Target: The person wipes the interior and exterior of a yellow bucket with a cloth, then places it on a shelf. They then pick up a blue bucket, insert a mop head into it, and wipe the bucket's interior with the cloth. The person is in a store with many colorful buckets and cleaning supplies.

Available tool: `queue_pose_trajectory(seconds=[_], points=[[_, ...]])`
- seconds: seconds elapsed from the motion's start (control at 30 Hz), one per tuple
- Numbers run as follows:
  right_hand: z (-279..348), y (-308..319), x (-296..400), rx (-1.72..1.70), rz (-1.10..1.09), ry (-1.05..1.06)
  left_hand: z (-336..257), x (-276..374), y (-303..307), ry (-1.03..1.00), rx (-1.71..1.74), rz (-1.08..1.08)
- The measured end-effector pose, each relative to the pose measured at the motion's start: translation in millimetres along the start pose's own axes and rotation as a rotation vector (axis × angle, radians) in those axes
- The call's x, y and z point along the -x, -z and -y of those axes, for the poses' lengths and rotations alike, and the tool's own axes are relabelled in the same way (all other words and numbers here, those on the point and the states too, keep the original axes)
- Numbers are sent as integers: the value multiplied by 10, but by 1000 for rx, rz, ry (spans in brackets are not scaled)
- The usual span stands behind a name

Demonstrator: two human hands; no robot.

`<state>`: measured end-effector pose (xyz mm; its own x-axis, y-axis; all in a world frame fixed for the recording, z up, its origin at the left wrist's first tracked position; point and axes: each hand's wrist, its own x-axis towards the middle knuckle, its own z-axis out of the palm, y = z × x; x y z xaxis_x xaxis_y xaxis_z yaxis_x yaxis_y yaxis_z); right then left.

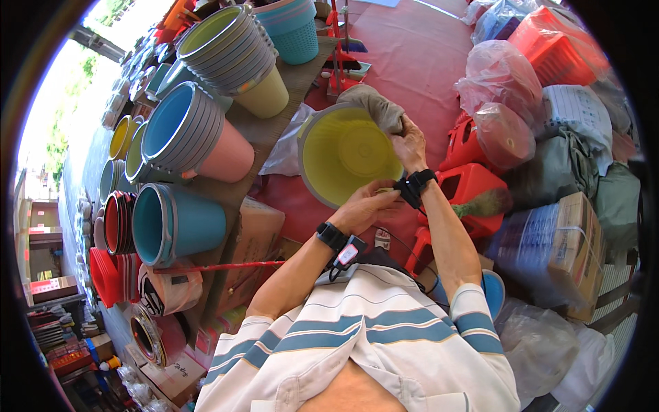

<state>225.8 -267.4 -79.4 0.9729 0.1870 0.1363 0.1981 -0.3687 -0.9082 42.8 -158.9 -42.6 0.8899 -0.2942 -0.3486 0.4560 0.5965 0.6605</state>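
Observation:
A yellow plastic bucket with a grey rim is tilted in front of me, its open mouth facing up towards me. My left hand holds its near rim, the thumb on the inner side and the fingers outside. At the bucket's right rim, my right hand grips a grey-brown cloth, which drapes over the far right edge. The bucket's outer wall is mostly hidden. Black straps with small devices are on both my wrists.
On the left, a cardboard-covered table bears stacked buckets, including a pink-sided stack and a blue bucket. Red plastic jerrycans, bagged goods and a strapped carton crowd the right. Brooms and a dustpan stand beyond.

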Motion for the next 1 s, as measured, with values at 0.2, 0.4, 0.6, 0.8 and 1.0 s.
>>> queue_pose_trajectory(seconds=[0.2, 0.4, 0.6, 0.8, 1.0], points=[[36, 2, 105, 112, -114, -51, 144, 56, -139, 1, 98, -58], [290, 107, 264, 376, -86, 31, -62, 169, -415, -103, -115, -157], [457, 123, 396, 544, -11, 225, -151, 234, -509, -229, -362, -189], [459, 156, 472, 528, 21, 187, -86, 252, -417, -196, -345, -201], [358, 110, 563, 560, 102, 195, -122, 271, -511, -171, -388, -301]])
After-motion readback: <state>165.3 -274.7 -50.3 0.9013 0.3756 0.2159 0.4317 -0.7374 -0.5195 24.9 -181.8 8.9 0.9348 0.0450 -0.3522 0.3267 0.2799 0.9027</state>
